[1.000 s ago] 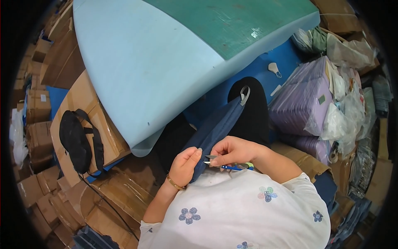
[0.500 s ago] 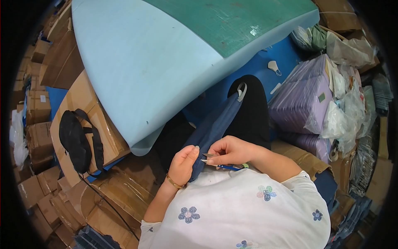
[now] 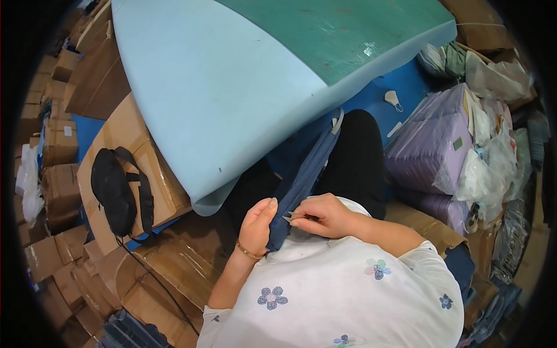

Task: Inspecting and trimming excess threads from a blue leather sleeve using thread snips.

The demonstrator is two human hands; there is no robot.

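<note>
My left hand (image 3: 257, 225) is closed on a long strip of dark blue cloth (image 3: 301, 174), thumb uppermost. The cloth runs away from me over my lap toward the table edge, with a pale grey loop (image 3: 337, 120) at its far end. Close beside it, my right hand (image 3: 325, 216) is closed on small snips (image 3: 288, 216). Only the snips' short metal tips show, at the cloth's right edge; the rest is hidden in my fingers.
Ahead stands a table under a pale blue cover (image 3: 191, 87) with a green mat (image 3: 348, 40). To the left a black pouch with a strap (image 3: 113, 191) lies on a cardboard box (image 3: 101, 232). Plastic-wrapped purple stacks (image 3: 426, 139) stand at right. Cardboard boxes crowd the left.
The view has shifted slightly, moving the surroundings right. My right hand has turned, so the snips' blue handle no longer shows. My left hand still grips the cloth.
</note>
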